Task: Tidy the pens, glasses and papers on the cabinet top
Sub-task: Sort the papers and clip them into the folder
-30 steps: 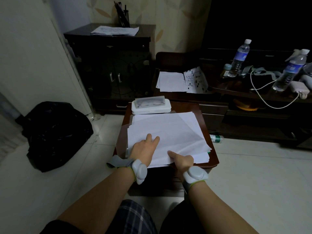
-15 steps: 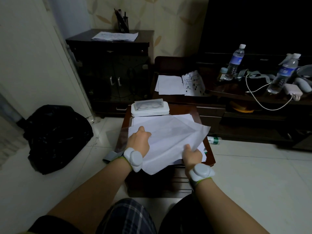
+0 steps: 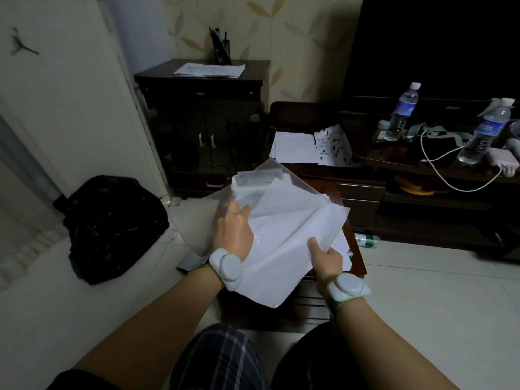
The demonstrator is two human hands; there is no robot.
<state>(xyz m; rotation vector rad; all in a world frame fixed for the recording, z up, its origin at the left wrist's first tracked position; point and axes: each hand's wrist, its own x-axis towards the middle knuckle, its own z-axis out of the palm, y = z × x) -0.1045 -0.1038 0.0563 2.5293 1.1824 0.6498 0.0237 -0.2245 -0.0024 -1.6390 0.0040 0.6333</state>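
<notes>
1. One camera only, on my head, looking forward and down over my own forearms, which run up from the bottom edge.
2. It sits close: my left hand (image 3: pixel 235 230) and right hand (image 3: pixel 323 258) fill the middle, each with a grip on the papers (image 3: pixel 284 235) lifted towards the lens.
3. Wide lens, so the walls bow at the edges.
4. Straight ahead, farther off, stands the dark cabinet (image 3: pixel 205 122) against the wall; the low counter (image 3: pixel 422 170) with bottles (image 3: pixel 402 112) runs off right.
5. The floor (image 3: pixel 422 291) spreads on both sides, a black bag (image 3: pixel 112 226) at left.
6. No second view, so nothing is shared.
</notes>
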